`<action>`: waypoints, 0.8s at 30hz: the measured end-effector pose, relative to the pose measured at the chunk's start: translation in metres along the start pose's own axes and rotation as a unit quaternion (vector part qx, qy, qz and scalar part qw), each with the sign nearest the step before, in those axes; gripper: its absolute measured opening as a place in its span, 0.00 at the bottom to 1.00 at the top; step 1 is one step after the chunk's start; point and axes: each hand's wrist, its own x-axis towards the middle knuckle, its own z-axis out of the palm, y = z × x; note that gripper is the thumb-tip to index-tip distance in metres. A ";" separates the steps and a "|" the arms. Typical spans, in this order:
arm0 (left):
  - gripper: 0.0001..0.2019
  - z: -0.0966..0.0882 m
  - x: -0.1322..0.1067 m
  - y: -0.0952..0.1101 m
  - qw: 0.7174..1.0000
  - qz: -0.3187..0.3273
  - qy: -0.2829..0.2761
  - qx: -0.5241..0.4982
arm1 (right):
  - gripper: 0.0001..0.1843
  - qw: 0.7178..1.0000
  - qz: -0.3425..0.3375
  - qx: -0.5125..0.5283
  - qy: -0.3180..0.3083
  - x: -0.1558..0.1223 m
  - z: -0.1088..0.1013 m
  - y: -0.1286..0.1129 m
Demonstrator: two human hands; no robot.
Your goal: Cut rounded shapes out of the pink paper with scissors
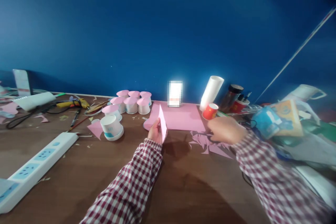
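My left hand (155, 132) is closed on a piece of pink paper (162, 124), held upright and seen nearly edge-on. To the right, my right hand (226, 130), smeared by motion, is closed around dark-handled scissors (214, 139); their blades point left over a pile of pink paper scraps (210, 147). Behind both hands lies a large pink paper sheet (181, 116). Left of my left hand stand several white paper cups (131, 107) topped with pink paper discs. Closer to me, another paper cup (111, 126) sits upside down beside a pink paper scrap (96, 129).
A white power strip (39, 168) crosses the table's left side. A yellow glue gun (82, 103) lies farther back. At the back right are a white roll (212, 92), a red paper cup (210, 111) and a dark-lidded jar (231, 98). Bags and packets (285, 117) crowd the right.
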 end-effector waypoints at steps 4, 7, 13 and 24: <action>0.04 -0.001 0.002 -0.001 0.998 -0.026 -0.007 -0.050 | 0.08 0.993 0.004 0.060 0.106 0.000 0.010 -0.006; 0.06 -0.004 0.003 -0.002 0.995 -0.050 -0.038 -0.081 | 0.11 0.986 0.004 0.127 0.106 0.021 0.029 -0.040; 0.05 -0.003 0.002 -0.011 0.994 -0.059 -0.073 -0.048 | 0.14 0.942 0.025 0.293 0.161 0.059 0.051 -0.091; 0.06 -0.003 0.000 -0.005 0.995 -0.034 -0.092 -0.017 | 0.11 0.769 -0.180 0.613 -0.006 0.056 0.060 -0.069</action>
